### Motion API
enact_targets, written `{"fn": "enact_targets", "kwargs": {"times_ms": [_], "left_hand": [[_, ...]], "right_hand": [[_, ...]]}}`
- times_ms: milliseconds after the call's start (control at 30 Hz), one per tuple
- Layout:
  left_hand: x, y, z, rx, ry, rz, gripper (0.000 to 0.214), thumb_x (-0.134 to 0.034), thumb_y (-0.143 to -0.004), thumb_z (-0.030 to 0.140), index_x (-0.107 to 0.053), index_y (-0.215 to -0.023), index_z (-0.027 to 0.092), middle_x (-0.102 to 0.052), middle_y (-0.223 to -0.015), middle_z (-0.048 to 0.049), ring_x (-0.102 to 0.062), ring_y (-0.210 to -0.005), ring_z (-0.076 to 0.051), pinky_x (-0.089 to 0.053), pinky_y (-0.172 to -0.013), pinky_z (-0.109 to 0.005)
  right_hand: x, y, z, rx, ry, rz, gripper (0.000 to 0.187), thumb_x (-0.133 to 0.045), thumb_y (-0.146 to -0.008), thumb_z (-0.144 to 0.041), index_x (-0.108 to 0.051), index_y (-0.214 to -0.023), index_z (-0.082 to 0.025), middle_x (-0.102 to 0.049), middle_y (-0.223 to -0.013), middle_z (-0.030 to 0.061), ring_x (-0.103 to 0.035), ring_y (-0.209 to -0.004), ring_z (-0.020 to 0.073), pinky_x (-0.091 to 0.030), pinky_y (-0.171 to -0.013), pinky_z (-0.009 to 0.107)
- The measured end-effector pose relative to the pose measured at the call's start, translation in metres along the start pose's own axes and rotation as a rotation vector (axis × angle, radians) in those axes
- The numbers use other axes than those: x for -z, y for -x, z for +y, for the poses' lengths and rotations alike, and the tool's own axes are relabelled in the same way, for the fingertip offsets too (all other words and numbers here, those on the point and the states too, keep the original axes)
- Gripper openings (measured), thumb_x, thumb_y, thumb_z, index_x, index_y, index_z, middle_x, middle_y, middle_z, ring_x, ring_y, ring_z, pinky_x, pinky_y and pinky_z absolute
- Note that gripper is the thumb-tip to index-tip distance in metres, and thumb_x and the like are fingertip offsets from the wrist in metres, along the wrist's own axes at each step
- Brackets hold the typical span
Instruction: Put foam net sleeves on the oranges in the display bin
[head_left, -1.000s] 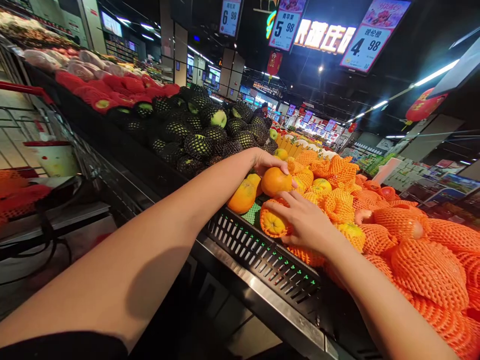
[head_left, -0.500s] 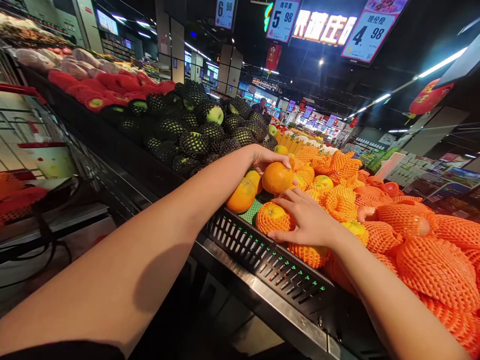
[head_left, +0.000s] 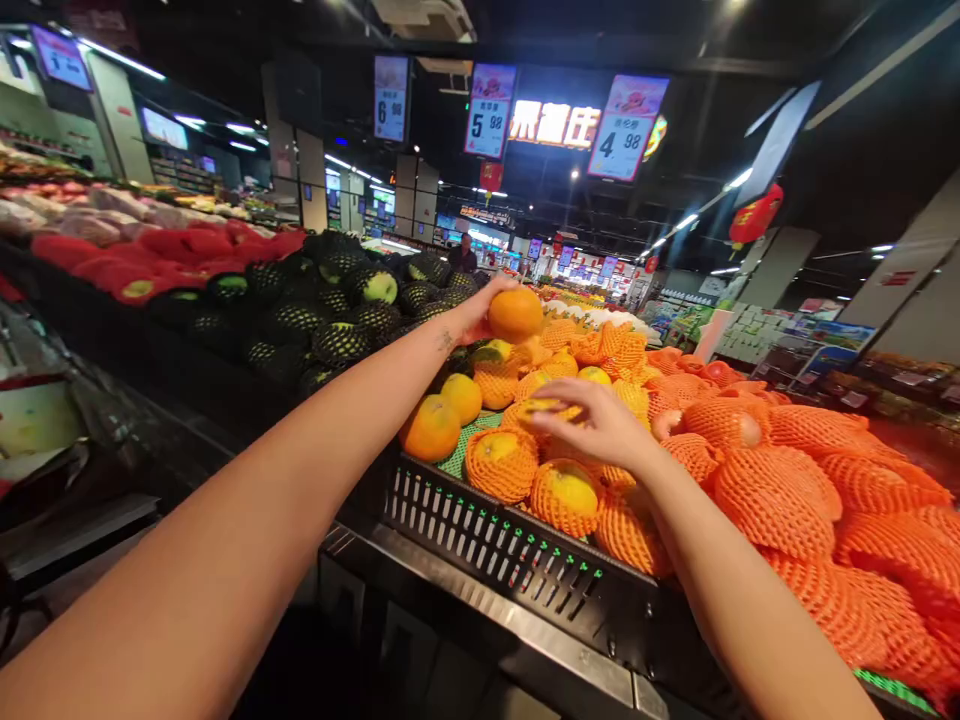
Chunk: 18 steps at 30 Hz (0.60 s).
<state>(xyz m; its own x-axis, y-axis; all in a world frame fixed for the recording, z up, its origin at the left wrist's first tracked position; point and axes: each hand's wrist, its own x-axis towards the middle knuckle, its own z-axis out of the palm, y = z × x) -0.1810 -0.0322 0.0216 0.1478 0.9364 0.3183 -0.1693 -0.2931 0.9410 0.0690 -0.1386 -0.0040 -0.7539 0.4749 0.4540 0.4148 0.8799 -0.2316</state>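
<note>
A bare orange (head_left: 516, 315) is held up in my left hand (head_left: 484, 308), above the far side of the orange pile; part of the hand is hidden behind the fruit. My right hand (head_left: 592, 420) hovers over the oranges with its fingers apart and nothing in it. Beneath it lie oranges in orange foam nets, among them a netted orange (head_left: 501, 464) close to the front rim. Two bare oranges, one of them a larger orange (head_left: 431, 428), rest at the left corner on green matting (head_left: 466, 440). A black slatted crate wall (head_left: 480, 535) borders the pile.
Green fruit in black nets (head_left: 341, 340) is heaped to the left, with red-netted fruit (head_left: 172, 262) beyond. More fruit in orange-red nets (head_left: 780, 500) fills the right side. A metal ledge (head_left: 480, 600) runs along the front. A person (head_left: 463, 255) stands far back.
My left hand has lifted the orange up from the pile. My right hand has come away from the netted orange near the rim. The view has shifted, showing more ceiling.
</note>
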Motion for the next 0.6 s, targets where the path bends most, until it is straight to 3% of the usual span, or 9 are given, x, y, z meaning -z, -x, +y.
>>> {"fn": "enact_targets", "kwargs": {"times_ms": [67, 167, 267, 333, 400, 467, 600], "left_hand": [[-0.025, -0.010, 0.013, -0.073, 0.135, 0.240, 0.072, -0.056, -0.076, 0.071, -0.057, -0.130, 0.023, -0.068, -0.117, -0.0108, -0.064, -0.108, -0.027, -0.054, -0.083, -0.034], [-0.066, -0.019, 0.015, -0.043, 0.313, 0.460, 0.081, -0.041, -0.083, 0.079, -0.037, -0.145, 0.027, -0.057, -0.134, -0.0122, -0.060, -0.114, -0.026, -0.056, -0.078, -0.032], [-0.093, -0.015, -0.001, 0.005, 0.488, 0.457, 0.077, -0.033, -0.091, 0.075, -0.021, -0.153, 0.031, -0.048, -0.142, -0.0103, -0.057, -0.117, -0.022, -0.057, -0.079, -0.029], [-0.099, -0.008, -0.015, 0.051, 0.606, 0.362, 0.073, -0.039, -0.094, 0.068, -0.019, -0.153, 0.030, -0.046, -0.142, -0.0091, -0.055, -0.117, -0.020, -0.057, -0.083, -0.028], [-0.098, -0.002, -0.025, 0.108, 0.619, 0.257, 0.071, -0.052, -0.093, 0.058, -0.023, -0.151, 0.029, -0.047, -0.141, -0.0084, -0.054, -0.118, -0.019, -0.056, -0.087, -0.029], [-0.094, 0.002, -0.031, 0.106, 0.509, 0.205, 0.072, -0.065, -0.088, 0.048, -0.028, -0.147, 0.028, -0.049, -0.139, -0.0084, -0.052, -0.120, -0.021, -0.055, -0.090, -0.030], [-0.093, 0.004, -0.033, 0.082, 0.206, 0.286, 0.090, -0.082, -0.073, 0.039, -0.026, -0.142, 0.025, -0.052, -0.132, -0.0111, -0.055, -0.116, -0.025, -0.054, -0.088, -0.034]], "right_hand": [[0.010, 0.001, 0.025, -0.195, 0.213, 0.236, 0.027, -0.050, -0.097, -0.034, -0.072, -0.101, -0.018, -0.070, -0.107, 0.0103, -0.067, -0.098, 0.0232, -0.055, -0.078, 0.036], [0.023, 0.007, 0.062, -0.291, 0.465, 0.064, 0.023, -0.057, -0.092, -0.024, -0.072, -0.106, -0.015, -0.071, -0.114, 0.0131, -0.066, -0.107, 0.0290, -0.051, -0.094, 0.044], [0.028, 0.012, 0.084, -0.340, 0.464, -0.115, 0.028, -0.070, -0.083, -0.025, -0.072, -0.110, -0.019, -0.072, -0.114, 0.0105, -0.068, -0.105, 0.0279, -0.051, -0.092, 0.040], [0.028, 0.013, 0.092, -0.379, 0.426, -0.089, 0.020, -0.072, -0.079, -0.024, -0.072, -0.099, -0.019, -0.074, -0.102, 0.0083, -0.069, -0.095, 0.0252, -0.051, -0.084, 0.036], [0.029, 0.012, 0.096, -0.391, 0.401, 0.068, 0.013, -0.073, -0.078, -0.025, -0.068, -0.086, -0.018, -0.072, -0.091, 0.0073, -0.067, -0.085, 0.0234, -0.050, -0.077, 0.035], [0.030, 0.012, 0.101, -0.393, 0.386, 0.315, 0.017, -0.073, -0.078, -0.030, -0.061, -0.080, -0.019, -0.068, -0.087, 0.0071, -0.063, -0.081, 0.0230, -0.048, -0.075, 0.035], [0.031, 0.015, 0.115, -0.472, 0.378, 0.759, 0.026, -0.070, -0.080, -0.039, -0.051, -0.075, -0.022, -0.060, -0.087, 0.0073, -0.058, -0.085, 0.0250, -0.047, -0.082, 0.040]]}}
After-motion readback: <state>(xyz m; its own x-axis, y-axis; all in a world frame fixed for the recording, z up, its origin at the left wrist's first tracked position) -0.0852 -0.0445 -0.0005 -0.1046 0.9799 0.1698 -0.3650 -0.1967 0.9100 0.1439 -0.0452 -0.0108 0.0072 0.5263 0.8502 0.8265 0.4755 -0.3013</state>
